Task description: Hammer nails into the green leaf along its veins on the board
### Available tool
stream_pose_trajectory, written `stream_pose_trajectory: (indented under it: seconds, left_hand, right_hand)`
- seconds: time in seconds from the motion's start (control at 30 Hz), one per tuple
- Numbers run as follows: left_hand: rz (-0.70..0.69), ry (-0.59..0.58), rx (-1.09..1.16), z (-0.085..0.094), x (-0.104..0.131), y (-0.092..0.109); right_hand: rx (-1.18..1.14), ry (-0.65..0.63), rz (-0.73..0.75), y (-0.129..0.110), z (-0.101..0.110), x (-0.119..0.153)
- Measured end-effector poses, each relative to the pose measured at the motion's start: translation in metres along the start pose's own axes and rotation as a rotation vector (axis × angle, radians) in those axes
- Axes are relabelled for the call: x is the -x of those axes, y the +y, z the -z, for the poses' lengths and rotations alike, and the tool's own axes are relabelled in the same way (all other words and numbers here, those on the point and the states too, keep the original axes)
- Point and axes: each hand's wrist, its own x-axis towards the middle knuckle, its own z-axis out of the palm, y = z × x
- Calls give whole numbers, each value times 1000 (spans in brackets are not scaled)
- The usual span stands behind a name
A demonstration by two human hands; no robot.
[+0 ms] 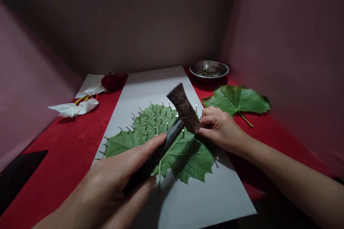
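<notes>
My left hand (115, 179) is wrapped around the dark handle of a hammer (185, 109), whose worn metal head has one flared end and hangs over a large green leaf (126, 141). The leaf lies on a white board (212, 193), with several nails (155, 118) standing upright in it and along its edge. At the leaf's right edge, my right hand (221, 128) is closed in a pinch right beside the hammer head. Whatever sits between those fingertips is hidden from view.
A metal bowl (209, 66) of nails stands at the back right. Another leaf (236, 102) rests on the red cloth (80, 132) to the right. White crumpled paper (77, 109), yellow-handled items (82, 100) and a dark red object (111, 82) lie left. Walls enclose three sides.
</notes>
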Motion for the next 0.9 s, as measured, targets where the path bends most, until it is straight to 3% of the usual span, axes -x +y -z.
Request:
stream_pose_trajectory:
  seconds: [0.13,0.3,0.5,0.7,0.9]
  left_hand:
    - [-55,49,-93,-1,-7,6]
    - [-130,-82,-154,-7,-13,8]
    - [-163,50,-292,-3,-13,13]
    - [-164,-18,-289,-9,-13,14]
    - [-150,29,-346,-7,-9,16]
  right_hand:
    - [-1,-19,2,2,-1,-1]
    - [52,-32,-11,0,0,-2]
    - [39,-63,-37,-1,1,-5]
    - [71,-64,-24,0,0,-5]
    - [58,-87,-52,-2,2,-5]
